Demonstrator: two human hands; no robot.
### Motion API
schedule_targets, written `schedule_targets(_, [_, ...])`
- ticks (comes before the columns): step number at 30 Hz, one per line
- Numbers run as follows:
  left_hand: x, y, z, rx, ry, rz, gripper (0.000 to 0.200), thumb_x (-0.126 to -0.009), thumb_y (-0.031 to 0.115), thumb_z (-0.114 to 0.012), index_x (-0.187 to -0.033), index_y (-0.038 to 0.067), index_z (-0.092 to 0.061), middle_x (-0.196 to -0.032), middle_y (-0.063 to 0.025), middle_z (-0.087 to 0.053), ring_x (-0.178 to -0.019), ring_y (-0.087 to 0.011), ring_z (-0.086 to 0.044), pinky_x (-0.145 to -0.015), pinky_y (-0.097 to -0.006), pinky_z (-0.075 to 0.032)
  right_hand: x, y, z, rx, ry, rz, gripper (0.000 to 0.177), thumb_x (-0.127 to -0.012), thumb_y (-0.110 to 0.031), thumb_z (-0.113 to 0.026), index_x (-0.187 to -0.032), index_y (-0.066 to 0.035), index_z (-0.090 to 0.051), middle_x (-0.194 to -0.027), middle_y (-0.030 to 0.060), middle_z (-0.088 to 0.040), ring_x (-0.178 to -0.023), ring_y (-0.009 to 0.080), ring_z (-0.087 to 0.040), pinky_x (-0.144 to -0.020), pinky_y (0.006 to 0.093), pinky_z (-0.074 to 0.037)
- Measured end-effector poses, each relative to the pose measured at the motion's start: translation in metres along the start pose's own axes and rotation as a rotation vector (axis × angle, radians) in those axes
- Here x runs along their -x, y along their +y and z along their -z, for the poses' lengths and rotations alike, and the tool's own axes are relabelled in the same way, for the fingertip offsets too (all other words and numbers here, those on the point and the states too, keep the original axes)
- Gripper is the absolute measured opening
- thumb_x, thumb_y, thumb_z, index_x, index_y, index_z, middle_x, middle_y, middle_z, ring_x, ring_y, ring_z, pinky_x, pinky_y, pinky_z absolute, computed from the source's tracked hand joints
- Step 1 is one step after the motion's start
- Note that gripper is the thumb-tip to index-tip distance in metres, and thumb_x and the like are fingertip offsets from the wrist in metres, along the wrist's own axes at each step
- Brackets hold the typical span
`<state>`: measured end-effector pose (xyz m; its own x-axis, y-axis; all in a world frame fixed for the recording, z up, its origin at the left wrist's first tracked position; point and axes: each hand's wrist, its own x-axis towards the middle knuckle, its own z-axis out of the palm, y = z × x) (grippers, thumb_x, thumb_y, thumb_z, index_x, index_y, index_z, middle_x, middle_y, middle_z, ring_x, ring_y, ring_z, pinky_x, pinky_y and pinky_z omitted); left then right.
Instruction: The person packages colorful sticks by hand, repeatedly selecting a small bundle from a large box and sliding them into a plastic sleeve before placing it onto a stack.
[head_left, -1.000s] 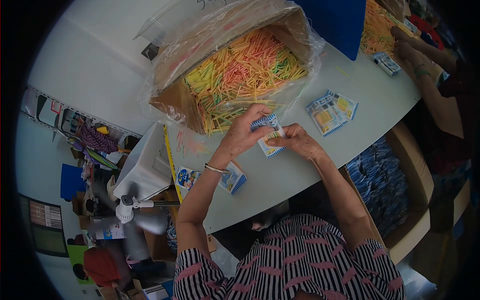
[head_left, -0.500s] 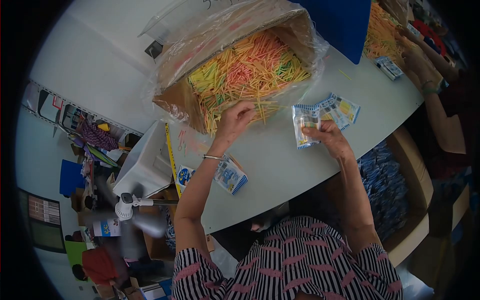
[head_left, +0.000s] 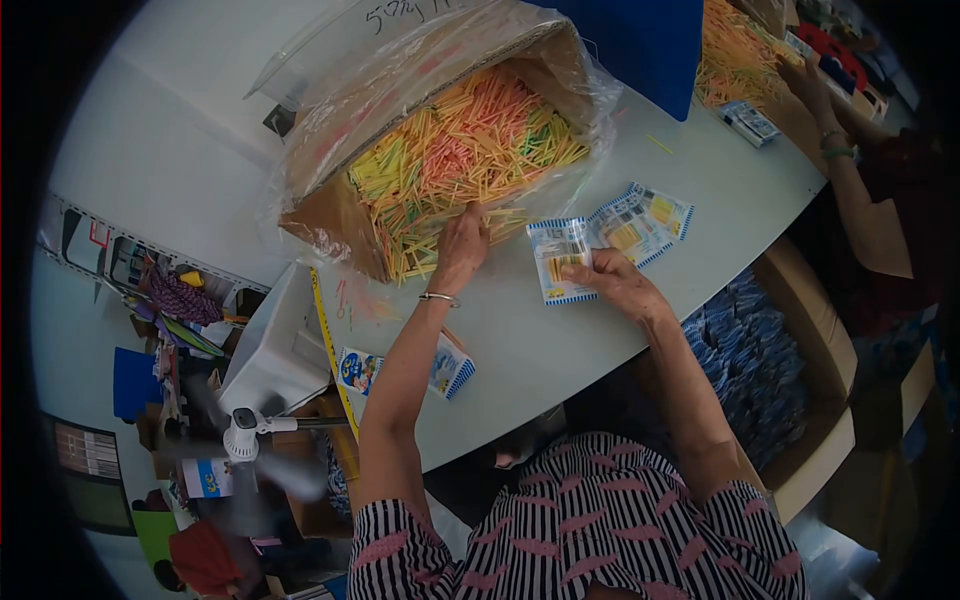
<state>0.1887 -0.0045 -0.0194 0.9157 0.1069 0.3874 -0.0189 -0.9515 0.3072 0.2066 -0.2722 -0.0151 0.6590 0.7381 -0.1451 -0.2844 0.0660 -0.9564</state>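
Colourful thin sticks [head_left: 470, 135] fill a cardboard box [head_left: 335, 225] lined with clear plastic, tipped toward me. My left hand [head_left: 464, 245] is at the box's lower opening, its fingers closed at the edge of the sticks; what they hold, if anything, is hidden. In my right hand [head_left: 618, 283] is a small blue-and-white clear packet [head_left: 558, 262] with yellowish sticks inside, gripped at its right side between thumb and fingers. Just beyond it, more such packets [head_left: 640, 222] lie overlapped on the table [head_left: 530, 365].
Packets [head_left: 452, 368] lie left of my forearm. A white bin [head_left: 275, 335] and a fan [head_left: 243, 437] stand at the left. A blue panel [head_left: 645, 50] rises behind. Below the table's right edge, a carton holds blue packets [head_left: 745, 360]. A co-worker's hand [head_left: 808, 90] is at the upper right.
The view has shifted, moving the scene left. My left hand has gone from holding a few sticks before the box to its lower edge. My right hand still holds the packet.
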Motion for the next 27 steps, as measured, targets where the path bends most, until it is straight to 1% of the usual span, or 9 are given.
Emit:
schedule_targets(6, [0.002,0.031,0.055,0.210,-0.027,0.144,0.028,-0.079,0.003,-0.060,-0.105,-0.002,-0.051,-0.078,-0.0102,-0.063,-0.063,-0.0184,-0.060,-0.060,-0.0317,-0.048,-0.004,0.006,-0.004,0.047,-0.060,-0.072,0.029,-0.082,-0.029,-0.068,-0.085,0.000,-0.068,-0.072,-0.0003,-0.062,-0.063,0.0041,-0.052,-0.058,0.0193,-0.043])
schedule_targets(8, [0.008,0.056,0.068,0.829,0.057,0.212,0.023,-0.084,0.005,-0.060,-0.106,-0.001,-0.054,-0.088,-0.0048,-0.063,-0.070,-0.0081,-0.058,-0.062,-0.0240,-0.049,-0.003,0.000,-0.008,0.068,-0.077,-0.068,0.029,-0.082,-0.029,-0.069,-0.084,0.000,-0.068,-0.072,-0.0004,-0.062,-0.064,0.0039,-0.052,-0.059,0.0194,-0.043])
schedule_targets(10, [0.014,0.077,0.082,0.899,0.027,0.191,0.020,-0.086,0.005,-0.059,-0.104,-0.001,-0.054,-0.089,-0.0045,-0.062,-0.072,-0.0080,-0.058,-0.065,-0.0226,-0.050,0.000,-0.007,-0.010,0.114,-0.095,-0.182,0.031,-0.079,-0.031,-0.071,-0.084,-0.001,-0.068,-0.081,0.0018,-0.060,-0.073,0.0060,-0.052,-0.065,0.0207,-0.043])
schedule_targets(13, [0.025,0.086,0.083,1.008,0.003,0.168,0.017,-0.087,0.005,-0.058,-0.102,0.000,-0.055,-0.089,-0.0041,-0.062,-0.076,-0.0081,-0.058,-0.070,-0.0216,-0.050,-0.001,-0.002,-0.018,0.315,0.009,-0.147,0.034,-0.077,-0.034,-0.072,-0.084,-0.001,-0.068,-0.091,0.0037,-0.056,-0.084,0.0088,-0.052,-0.073,0.0219,-0.043])
schedule_targets(17, [0.030,0.092,0.082,1.125,-0.028,0.148,0.017,-0.087,0.005,-0.058,-0.102,0.000,-0.055,-0.086,-0.0032,-0.062,-0.081,-0.0084,-0.058,-0.075,-0.0217,-0.048,0.006,-0.012,-0.021,0.222,-0.076,-0.234,0.036,-0.075,-0.036,-0.074,-0.084,-0.001,-0.067,-0.097,0.0048,-0.051,-0.089,0.0108,-0.050,-0.076,0.0228,-0.042])
schedule_targets(21, [0.041,0.092,0.077,1.153,-0.159,0.145,0.013,-0.087,0.004,-0.058,-0.099,0.000,-0.058,-0.085,-0.0021,-0.061,-0.081,-0.0083,-0.057,-0.076,-0.0216,-0.047,0.004,-0.015,-0.020,0.146,-0.202,-0.200,0.037,-0.075,-0.035,-0.074,-0.084,0.001,-0.067,-0.083,0.0021,-0.056,-0.078,0.0079,-0.052,-0.069,0.0212,-0.042])
schedule_targets(24, [0.047,0.087,0.065,0.973,-0.234,0.150,0.010,-0.088,0.005,-0.057,-0.096,-0.001,-0.060,-0.095,-0.0041,-0.060,-0.085,-0.0100,-0.056,-0.077,-0.0224,-0.046,0.004,-0.012,-0.018,0.157,-0.226,-0.188,0.035,-0.077,-0.034,-0.073,-0.084,0.000,-0.067,-0.072,-0.0013,-0.057,-0.070,0.0050,-0.051,-0.063,0.0197,-0.041])
schedule_targets(26, [0.051,0.083,0.052,0.810,-0.117,-0.087,0.012,-0.090,0.007,-0.055,-0.094,-0.002,-0.061,-0.107,-0.0060,-0.055,-0.090,-0.0112,-0.054,-0.078,-0.0218,-0.045,0.004,-0.007,-0.016,0.216,-0.210,-0.157,0.034,-0.078,-0.033,-0.071,-0.085,0.000,-0.067,-0.068,-0.0031,-0.057,-0.066,0.0034,-0.050,-0.059,0.0190,-0.040])
schedule_targets(27, [0.051,0.085,0.052,0.810,-0.117,-0.083,0.012,-0.090,0.007,-0.055,-0.094,-0.002,-0.061,-0.107,-0.0060,-0.055,-0.090,-0.0112,-0.054,-0.078,-0.0218,-0.045,0.005,-0.006,-0.016,0.225,-0.207,-0.135,0.032,-0.080,-0.032,-0.070,-0.086,-0.001,-0.067,-0.068,-0.0031,-0.056,-0.065,0.0032,-0.049,-0.059,0.0197,-0.040])
